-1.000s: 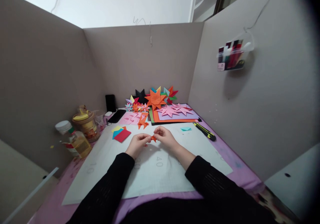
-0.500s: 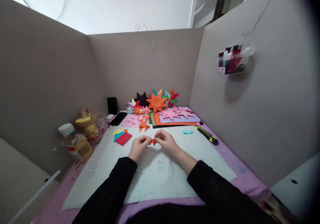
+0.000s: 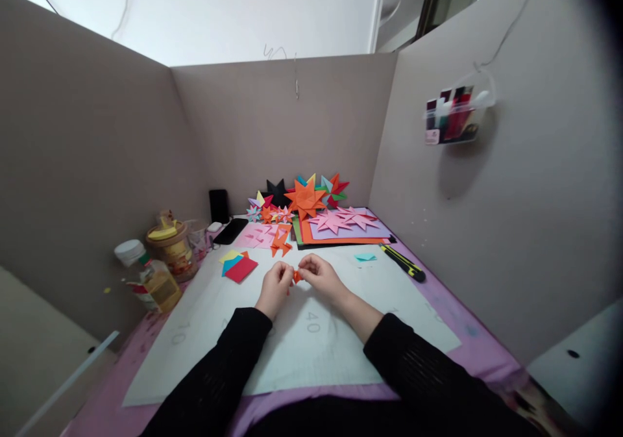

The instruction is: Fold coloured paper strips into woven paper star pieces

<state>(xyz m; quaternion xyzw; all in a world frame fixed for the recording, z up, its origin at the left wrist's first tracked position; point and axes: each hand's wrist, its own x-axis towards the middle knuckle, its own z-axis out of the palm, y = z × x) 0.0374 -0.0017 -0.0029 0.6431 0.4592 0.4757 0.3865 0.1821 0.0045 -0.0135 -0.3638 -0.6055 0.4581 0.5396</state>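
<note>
Between my fingertips is a small orange folded paper piece (image 3: 297, 276), held above the white sheet (image 3: 311, 359). My left hand (image 3: 276, 286) pinches its left side, and my right hand (image 3: 321, 276) pinches the right side. Fingers cover much of the piece, so its full shape is hidden. Left of my hands lie small paper squares, with a red square (image 3: 242, 269) on top of a blue one (image 3: 230, 263). Orange folded pieces (image 3: 281, 242) lie just beyond my hands. A small turquoise folded paper (image 3: 365, 257) rests to the right.
Folded paper stars (image 3: 305, 200) stand at the back, with pink stars (image 3: 333, 221) on stacked coloured paper. A yellow-black utility knife (image 3: 403, 264) lies at right. Phone (image 3: 230, 232), glue bottle (image 3: 160, 286) and tub (image 3: 174, 252) are at left. Grey partitions (image 3: 287, 119) enclose the table.
My left hand has turned more upright and shifted slightly right. The orange piece has turned and moved a little left between my fingers. My right hand has hardly moved.
</note>
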